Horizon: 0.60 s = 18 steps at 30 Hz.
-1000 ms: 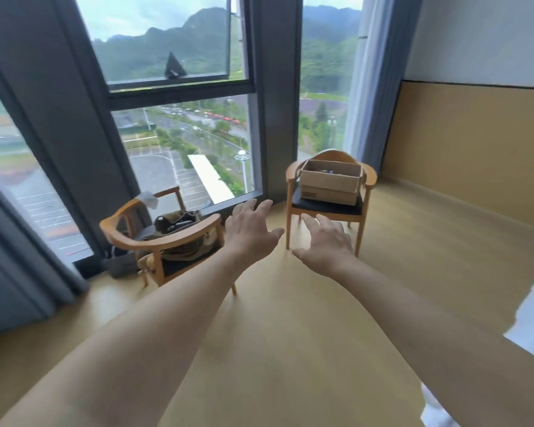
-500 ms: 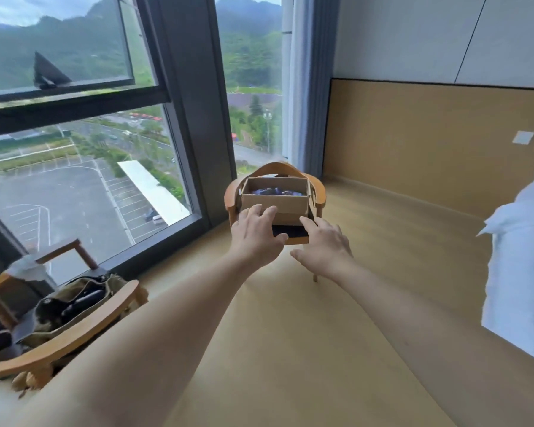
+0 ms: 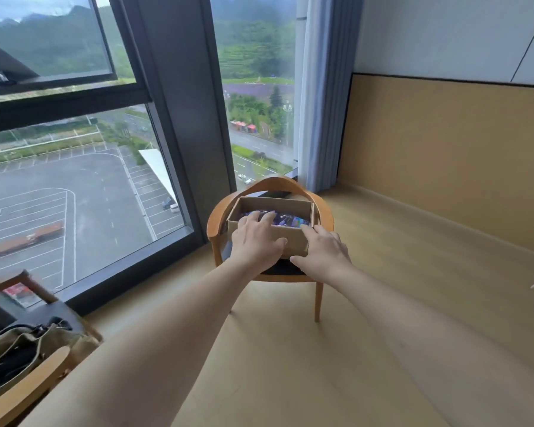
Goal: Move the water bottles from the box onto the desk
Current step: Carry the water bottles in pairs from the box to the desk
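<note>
Presently catalogued, from my own vantage:

Item one: cardboard box (image 3: 272, 235), open-topped, seated on a wooden armchair (image 3: 318, 217) by the window. Thin walls; I judge it stiff enough to carry but liable to bow if pressed at mid-panel.

Item two: water bottles (image 3: 285, 218), lying inside the box, seen only as dark blue and purple labels. Count not legible. None on a desk; no desk in view. I expect each to be moderately heavy if full, smooth, with plastic that gives under a squeeze, not fragile. Best taken round the body near the middle, or at the neck where the shape offers a stop against slipping.

Item three: my left hand (image 3: 255, 240), fingers spread and nearly straight, reaching over the box's near rim above the bottles. Holding nothing; contact with a bottle cannot be told.

Item four: my right hand (image 3: 322, 252), fingers relaxed and apart, at the box's near right corner, empty.

Item five: second chair (image 3: 19, 392), lower left, bearing an olive bag (image 3: 28, 346).
</note>
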### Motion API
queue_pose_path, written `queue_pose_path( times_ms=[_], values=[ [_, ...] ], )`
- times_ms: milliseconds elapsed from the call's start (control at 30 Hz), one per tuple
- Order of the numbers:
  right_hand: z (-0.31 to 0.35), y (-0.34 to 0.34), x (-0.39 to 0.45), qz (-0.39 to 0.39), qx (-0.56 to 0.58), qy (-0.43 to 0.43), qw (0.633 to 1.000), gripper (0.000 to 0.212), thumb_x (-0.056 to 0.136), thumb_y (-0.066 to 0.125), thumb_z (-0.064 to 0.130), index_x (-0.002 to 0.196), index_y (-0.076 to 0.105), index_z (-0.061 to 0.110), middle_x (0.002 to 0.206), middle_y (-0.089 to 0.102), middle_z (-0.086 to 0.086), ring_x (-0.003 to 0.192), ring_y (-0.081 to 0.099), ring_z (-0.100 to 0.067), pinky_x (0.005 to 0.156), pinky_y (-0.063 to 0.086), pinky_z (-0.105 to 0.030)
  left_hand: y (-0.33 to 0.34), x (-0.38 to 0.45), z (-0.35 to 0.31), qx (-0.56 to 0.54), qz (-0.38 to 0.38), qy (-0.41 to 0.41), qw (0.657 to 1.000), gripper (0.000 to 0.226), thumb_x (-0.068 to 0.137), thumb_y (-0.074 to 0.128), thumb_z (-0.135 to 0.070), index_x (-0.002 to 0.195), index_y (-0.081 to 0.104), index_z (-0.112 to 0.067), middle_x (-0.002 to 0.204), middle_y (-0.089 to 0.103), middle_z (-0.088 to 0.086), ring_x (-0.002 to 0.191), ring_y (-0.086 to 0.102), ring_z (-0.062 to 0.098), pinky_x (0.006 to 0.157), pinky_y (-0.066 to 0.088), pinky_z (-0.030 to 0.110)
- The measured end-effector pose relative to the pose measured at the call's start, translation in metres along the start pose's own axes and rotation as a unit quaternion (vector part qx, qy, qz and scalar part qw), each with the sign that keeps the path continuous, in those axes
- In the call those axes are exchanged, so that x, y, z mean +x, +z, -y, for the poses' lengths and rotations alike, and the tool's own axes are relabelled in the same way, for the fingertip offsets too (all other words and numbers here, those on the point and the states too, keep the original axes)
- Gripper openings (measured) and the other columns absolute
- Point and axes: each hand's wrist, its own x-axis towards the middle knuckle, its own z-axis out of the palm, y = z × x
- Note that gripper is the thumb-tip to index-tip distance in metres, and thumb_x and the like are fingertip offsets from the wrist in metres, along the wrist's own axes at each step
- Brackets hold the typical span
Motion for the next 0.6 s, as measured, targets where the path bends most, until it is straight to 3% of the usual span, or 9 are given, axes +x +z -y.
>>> queue_pose_path(
  times_ms=[200,600],
  values=[
    [-0.015,0.015,0.099,0.038,0.003,-0.008,0.999,0.079,0.084,0.064,0.054,0.15,0.028,0.03,0.152,0.035,-0.003,0.134,0.035,-0.028,0.105,0.038,-0.043,0.036,0.094,0.009,-0.004,0.018,-0.031,0.999,0.064,0.084,0.062,-0.048,0.144,0.044,-0.033,0.151,0.041,0.001,0.138,0.033,0.028,0.107,0.036,0.047],
    [-0.016,0.078,0.327,0.06,0.006,0.044,0.997,0.078,0.084,0.063,0.053,0.15,0.03,0.028,0.147,0.041,-0.003,0.132,0.038,-0.028,0.106,0.036,-0.041,0.111,0.309,0.084,-0.007,0.074,-0.014,0.997,0.066,0.086,0.063,-0.045,0.146,0.042,-0.026,0.149,0.043,0.003,0.137,0.034,0.027,0.108,0.036,0.045]
  ],
)
